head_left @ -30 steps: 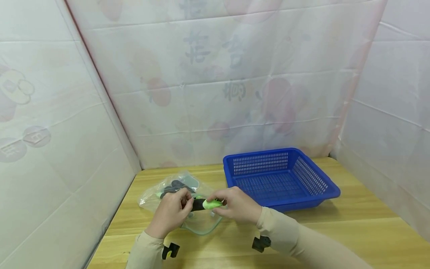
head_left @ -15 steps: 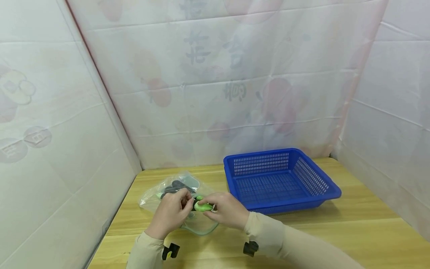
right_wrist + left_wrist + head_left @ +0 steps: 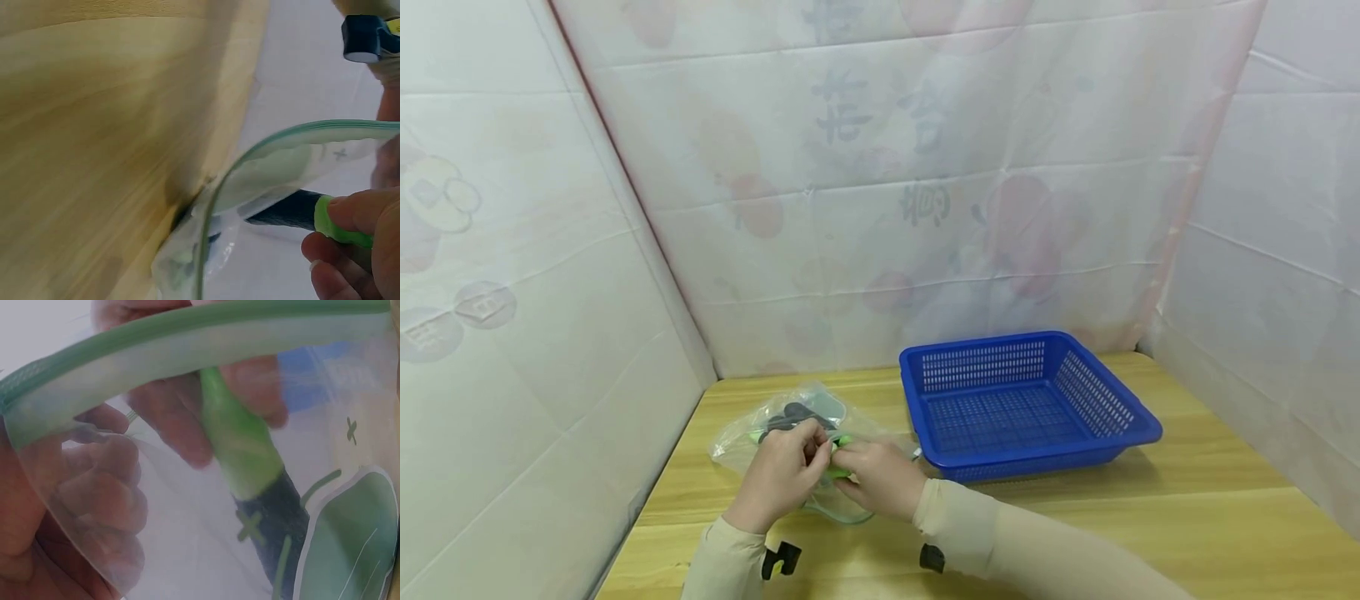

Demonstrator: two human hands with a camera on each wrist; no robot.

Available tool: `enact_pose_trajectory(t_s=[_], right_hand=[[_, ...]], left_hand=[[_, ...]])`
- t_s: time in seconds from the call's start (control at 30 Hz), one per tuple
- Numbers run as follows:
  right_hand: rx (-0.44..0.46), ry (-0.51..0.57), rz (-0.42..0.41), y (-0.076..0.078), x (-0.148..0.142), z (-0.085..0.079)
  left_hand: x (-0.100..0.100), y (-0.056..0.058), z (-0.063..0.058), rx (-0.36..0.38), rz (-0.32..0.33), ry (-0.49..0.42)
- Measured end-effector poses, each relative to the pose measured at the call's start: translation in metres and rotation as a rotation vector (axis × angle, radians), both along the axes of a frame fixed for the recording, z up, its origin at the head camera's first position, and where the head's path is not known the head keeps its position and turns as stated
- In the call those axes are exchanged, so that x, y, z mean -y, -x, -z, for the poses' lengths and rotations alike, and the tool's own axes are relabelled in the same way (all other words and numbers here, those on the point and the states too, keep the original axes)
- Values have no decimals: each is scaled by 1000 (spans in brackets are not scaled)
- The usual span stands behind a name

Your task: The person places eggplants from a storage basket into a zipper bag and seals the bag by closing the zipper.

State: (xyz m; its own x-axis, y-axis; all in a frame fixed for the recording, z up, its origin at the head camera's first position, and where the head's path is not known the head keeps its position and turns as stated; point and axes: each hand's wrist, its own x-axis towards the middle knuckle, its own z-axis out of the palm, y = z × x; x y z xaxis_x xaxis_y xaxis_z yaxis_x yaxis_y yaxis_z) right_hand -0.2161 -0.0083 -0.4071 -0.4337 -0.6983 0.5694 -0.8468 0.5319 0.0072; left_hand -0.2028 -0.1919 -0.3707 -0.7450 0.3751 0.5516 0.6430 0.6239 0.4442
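A clear zip bag (image 3: 735, 443) with a green zip edge lies at the table's left. My left hand (image 3: 781, 473) grips its rim near the mouth. My right hand (image 3: 883, 479) pinches the green stem end of a dark eggplant (image 3: 294, 209). In the left wrist view, the eggplant's dark end points down past the green zip edge (image 3: 187, 331), inside the bag. Several other dark, green-tipped eggplants (image 3: 799, 410) rest in the bag, partly hidden by its printed film and my left hand.
Right of the bag, a blue plastic basket (image 3: 1022, 462) with slotted walls stands on the wooden table (image 3: 1210, 500). Behind and at both sides hang pale printed sheets (image 3: 850, 208).
My right hand has moved left towards my left hand, carrying the eggplant further into the bag. Less of the eggplant shows in the head view. My left hand has stayed put.
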Motion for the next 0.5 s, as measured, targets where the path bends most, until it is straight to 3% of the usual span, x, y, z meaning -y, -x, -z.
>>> enact_pose_trajectory(t_s=[0.5], right_hand=[[119,-123,132,12,21,12]], left_hand=[[1,0,-1,12,7,-7]])
